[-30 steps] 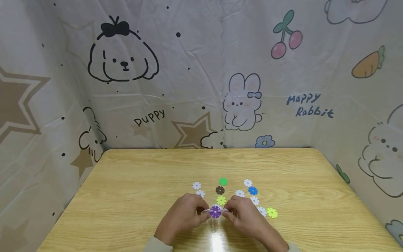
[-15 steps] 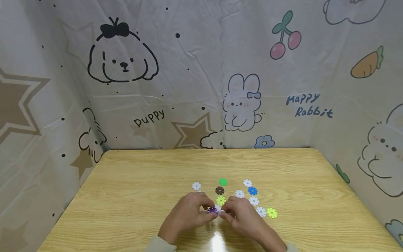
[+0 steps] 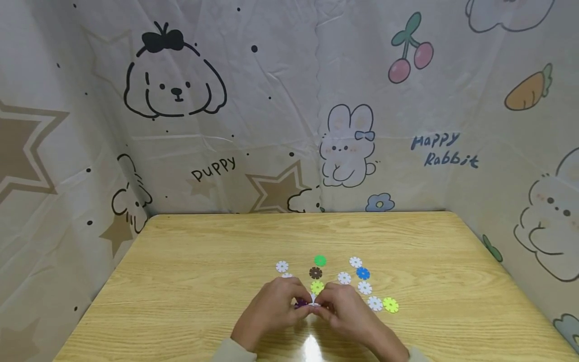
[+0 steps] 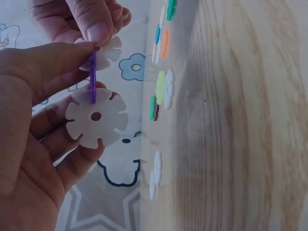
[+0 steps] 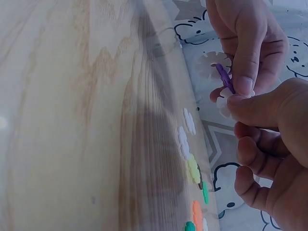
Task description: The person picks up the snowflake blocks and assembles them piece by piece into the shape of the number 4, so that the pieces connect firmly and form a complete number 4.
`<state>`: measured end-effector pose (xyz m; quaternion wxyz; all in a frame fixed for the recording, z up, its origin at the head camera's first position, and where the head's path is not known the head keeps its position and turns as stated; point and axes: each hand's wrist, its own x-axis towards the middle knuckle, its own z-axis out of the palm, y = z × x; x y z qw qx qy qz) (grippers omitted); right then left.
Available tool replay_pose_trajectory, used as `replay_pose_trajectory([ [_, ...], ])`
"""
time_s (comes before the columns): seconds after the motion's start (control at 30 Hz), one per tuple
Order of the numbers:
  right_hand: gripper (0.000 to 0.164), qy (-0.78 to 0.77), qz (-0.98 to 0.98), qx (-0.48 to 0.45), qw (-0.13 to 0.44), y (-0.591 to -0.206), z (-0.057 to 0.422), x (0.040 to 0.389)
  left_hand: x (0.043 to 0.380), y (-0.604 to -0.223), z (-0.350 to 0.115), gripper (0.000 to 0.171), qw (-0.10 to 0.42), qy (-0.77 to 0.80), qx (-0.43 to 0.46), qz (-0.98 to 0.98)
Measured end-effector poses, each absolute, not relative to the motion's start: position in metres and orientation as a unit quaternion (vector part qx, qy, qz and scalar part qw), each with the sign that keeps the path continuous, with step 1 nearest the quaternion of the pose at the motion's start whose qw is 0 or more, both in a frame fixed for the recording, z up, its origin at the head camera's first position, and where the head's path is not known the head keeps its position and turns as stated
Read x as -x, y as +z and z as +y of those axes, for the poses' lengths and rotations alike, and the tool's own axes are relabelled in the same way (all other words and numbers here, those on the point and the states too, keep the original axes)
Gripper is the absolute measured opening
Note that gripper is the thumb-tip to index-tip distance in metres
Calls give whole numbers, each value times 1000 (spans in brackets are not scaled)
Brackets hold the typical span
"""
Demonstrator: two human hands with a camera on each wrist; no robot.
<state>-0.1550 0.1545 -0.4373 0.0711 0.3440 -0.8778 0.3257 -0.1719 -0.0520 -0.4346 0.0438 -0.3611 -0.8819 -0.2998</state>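
Both hands meet over the near part of the table around a small joined piece of notched plastic discs. My left hand point(image 3: 271, 309) pinches the purple disc point(image 4: 93, 77), which stands edge-on in the left wrist view. A white notched disc point(image 4: 109, 126) is slotted to its lower end, in front of the left fingers. Another white disc point(image 4: 111, 52) sits at the other end, pinched between thumb and fingers of my right hand point(image 3: 350, 310). In the right wrist view, the thumbs of both hands come together at this white disc, covering part of it.
Behind the hands lie a green disc point(image 3: 320, 260), a brown disc point(image 3: 315, 273) and a yellow-green disc point(image 3: 317, 286) in a line. White discs flank them, with a blue disc point(image 3: 363, 273) and another yellow-green disc point(image 3: 391, 305) at right. Patterned cloth point(image 3: 271, 125) hangs behind the wooden table point(image 3: 203, 251).
The purple disc faced the head camera between the hands. It has since turned and shifted left, now mostly behind the left fingers. The hands have drawn closer together at a white disc.
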Motion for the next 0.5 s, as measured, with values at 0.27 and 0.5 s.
replay_pose_trajectory([
  [0.27, 6, 320, -875, -354, 85, -439, 154, 156, 172, -433, -51, 6, 50, -302, 381, -872],
  [0.5, 5, 324, -877, -346, 78, -439, 156, 155, 172, -434, -52, 7, 41, -310, 373, -874],
])
